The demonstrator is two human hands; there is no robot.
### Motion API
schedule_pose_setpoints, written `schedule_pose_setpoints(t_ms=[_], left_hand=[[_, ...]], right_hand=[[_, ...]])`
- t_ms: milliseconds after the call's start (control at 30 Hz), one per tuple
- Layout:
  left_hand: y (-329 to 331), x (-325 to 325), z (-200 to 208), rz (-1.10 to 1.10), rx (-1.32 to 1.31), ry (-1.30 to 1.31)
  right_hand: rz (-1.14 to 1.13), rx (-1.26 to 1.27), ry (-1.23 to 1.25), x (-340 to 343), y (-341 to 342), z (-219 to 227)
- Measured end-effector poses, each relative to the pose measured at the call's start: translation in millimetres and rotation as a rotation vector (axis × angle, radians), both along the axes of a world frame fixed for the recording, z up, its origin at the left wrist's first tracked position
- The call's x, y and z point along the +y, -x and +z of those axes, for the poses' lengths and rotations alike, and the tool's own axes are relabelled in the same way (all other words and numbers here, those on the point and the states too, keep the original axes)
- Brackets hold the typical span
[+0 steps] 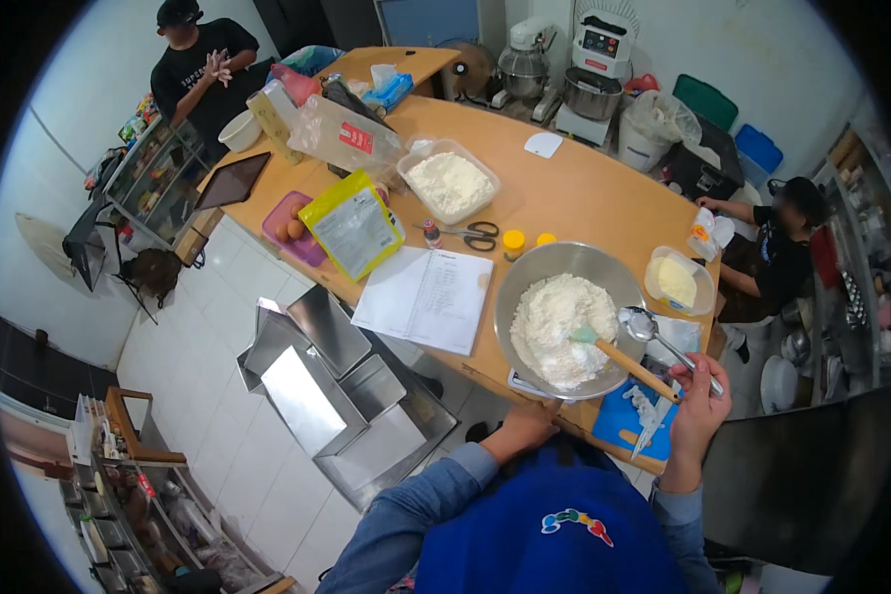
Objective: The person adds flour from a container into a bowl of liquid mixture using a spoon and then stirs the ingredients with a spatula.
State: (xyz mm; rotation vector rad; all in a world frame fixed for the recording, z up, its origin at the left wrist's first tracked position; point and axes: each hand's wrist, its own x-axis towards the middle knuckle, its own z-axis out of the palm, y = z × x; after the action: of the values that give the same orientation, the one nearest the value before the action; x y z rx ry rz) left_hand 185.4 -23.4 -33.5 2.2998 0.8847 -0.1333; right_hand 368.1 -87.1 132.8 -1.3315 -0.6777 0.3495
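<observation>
My right hand (696,408) is closed round the handle of a metal spoon (675,348), whose tip is over the right rim of a large steel mixing bowl (508,342). Some white powder seems to lie in the spoon. A heap of white flour (554,322) fills much of the bowl. Resting in it is a spatula (629,364) with a pale green head and wooden handle, which leans across the rim toward me. My left hand (525,428) is at the table's front edge, just below the bowl; its fingers are mostly hidden. Under the bowl, part of a flat pale device shows.
Right of the bowl stand a tub of pale yellow fat (705,297) and a blue mat (616,414). Leftward lie an open notebook (391,302), a yellow pouch (351,226), scissors (480,236) and a flour tub (490,206). Metal pans (302,401) stand below. Two people work nearby.
</observation>
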Motion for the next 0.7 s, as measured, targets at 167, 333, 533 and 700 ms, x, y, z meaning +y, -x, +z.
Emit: schedule_pose_setpoints(t_ms=[167, 333, 533, 700], left_hand=[[-19.1, 2.5, -18.4, 0.022, 0.089, -0.053], [-20.3, 2.8, -20.3, -0.005, 0.115, -0.053], [-15.7, 10.9, -11.3, -0.024, 0.157, 0.095], [-15.8, 16.7, -39.3, -0.044, 0.127, 0.144]], right_hand=[[-0.011, -0.002, -0.030, -3.0, -0.6, 9.1], [0.005, -0.037, -0.072, -7.5, -1.4, 6.7], [0.013, -0.022, -0.053, -6.9, 5.9, 6.5], [0.032, -0.019, -0.045, -0.6, 14.3, 8.4]])
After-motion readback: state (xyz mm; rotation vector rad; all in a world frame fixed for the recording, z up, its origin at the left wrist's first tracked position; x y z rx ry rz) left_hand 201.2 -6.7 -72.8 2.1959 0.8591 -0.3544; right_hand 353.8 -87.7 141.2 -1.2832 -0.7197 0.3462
